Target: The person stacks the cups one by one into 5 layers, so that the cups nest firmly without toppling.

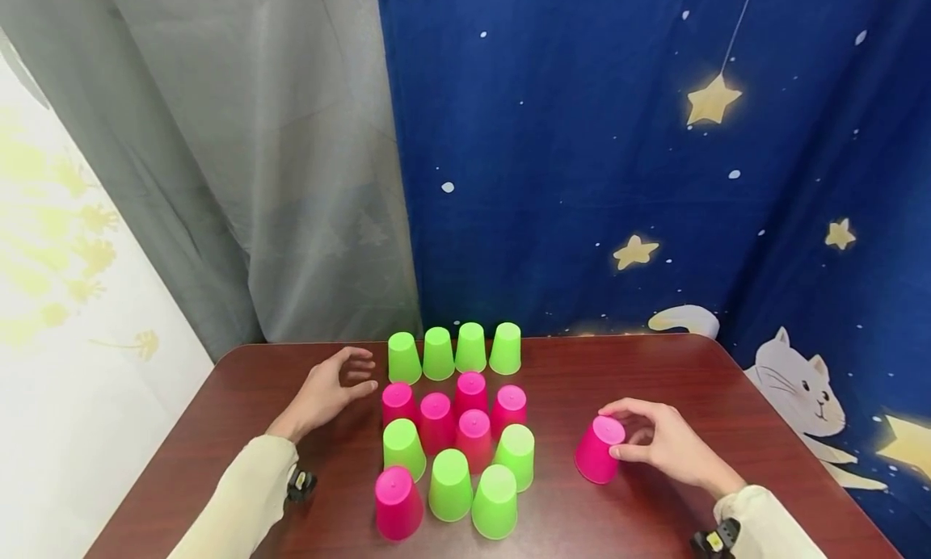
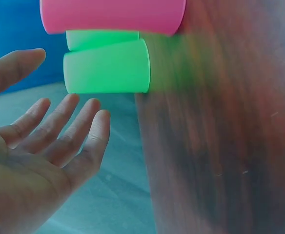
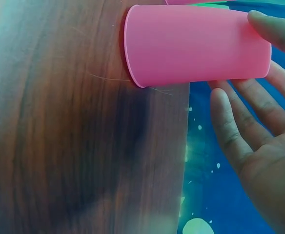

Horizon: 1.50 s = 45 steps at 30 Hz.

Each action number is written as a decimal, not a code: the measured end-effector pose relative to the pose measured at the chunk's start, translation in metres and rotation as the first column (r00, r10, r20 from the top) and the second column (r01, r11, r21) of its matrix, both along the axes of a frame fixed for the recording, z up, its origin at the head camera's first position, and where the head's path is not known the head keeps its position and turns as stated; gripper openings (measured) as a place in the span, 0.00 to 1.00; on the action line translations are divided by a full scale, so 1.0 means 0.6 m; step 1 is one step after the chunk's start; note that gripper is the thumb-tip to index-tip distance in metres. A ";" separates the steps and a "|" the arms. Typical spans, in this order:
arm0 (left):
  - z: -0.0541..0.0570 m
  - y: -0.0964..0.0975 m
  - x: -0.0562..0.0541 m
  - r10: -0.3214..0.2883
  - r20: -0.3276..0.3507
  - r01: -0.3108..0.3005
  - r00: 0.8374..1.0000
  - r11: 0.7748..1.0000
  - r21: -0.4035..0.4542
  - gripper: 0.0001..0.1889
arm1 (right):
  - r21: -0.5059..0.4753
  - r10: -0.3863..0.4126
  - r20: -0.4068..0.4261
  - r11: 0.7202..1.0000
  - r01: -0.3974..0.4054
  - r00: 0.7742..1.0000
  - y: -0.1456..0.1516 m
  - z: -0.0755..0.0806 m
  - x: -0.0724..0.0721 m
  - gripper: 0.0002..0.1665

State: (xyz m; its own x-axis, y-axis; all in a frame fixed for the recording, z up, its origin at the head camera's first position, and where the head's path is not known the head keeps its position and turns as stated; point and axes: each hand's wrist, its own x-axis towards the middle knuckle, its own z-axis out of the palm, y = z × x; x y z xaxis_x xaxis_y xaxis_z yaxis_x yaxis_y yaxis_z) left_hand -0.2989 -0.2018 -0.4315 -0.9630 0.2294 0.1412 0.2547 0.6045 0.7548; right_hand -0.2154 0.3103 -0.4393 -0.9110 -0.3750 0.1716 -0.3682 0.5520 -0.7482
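Baring palm in wrist view only, left hand [image 1: 323,393] seems spread; right [image 1: 667,439] pinches cup [image 1: 596,451].

a grey curtain [image 1: 291,139] meets a starry blue curtain [image 1: 567,139] behind a reddish-brown table [image 1: 567,381].

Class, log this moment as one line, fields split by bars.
left hand: holds nothing, beside grouped cups | right hand: pinches inverted pink cup, apart from group | back row: four green cups

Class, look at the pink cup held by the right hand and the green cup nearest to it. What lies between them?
Only bare tabletop separates the pink cup from that green cup, as the head view shows.
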 end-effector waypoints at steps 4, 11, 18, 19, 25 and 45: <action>-0.005 0.007 0.034 -0.009 -0.010 0.009 1.000 0.999 0.041 0.25 | 0.006 -0.009 -0.007 1.000 0.009 1.000 0.002 0.003 -0.007 0.27; -0.007 0.008 0.111 -0.004 -0.068 0.013 0.998 0.991 0.135 0.20 | -0.010 -0.007 0.011 1.000 0.007 1.000 -0.006 0.006 -0.039 0.28; -0.010 0.017 0.195 -0.001 -0.128 0.020 0.992 0.989 0.144 0.14 | 0.018 -0.036 0.011 0.999 0.036 0.999 -0.029 0.020 -0.094 0.28; -0.012 0.021 0.205 -0.001 -0.128 0.019 0.992 0.990 0.141 0.14 | 0.029 -0.046 0.001 0.999 0.046 0.999 -0.033 0.021 -0.102 0.28; -0.023 0.056 0.240 -0.043 -0.128 0.059 0.991 0.990 0.125 0.15 | 0.078 -0.132 -0.053 0.988 0.136 0.990 -0.067 0.022 -0.157 0.26; -0.034 0.068 0.246 -0.124 0.111 0.118 0.986 0.991 0.057 0.28 | 0.053 -0.381 0.007 0.923 0.380 0.925 -0.130 0.004 -0.245 0.27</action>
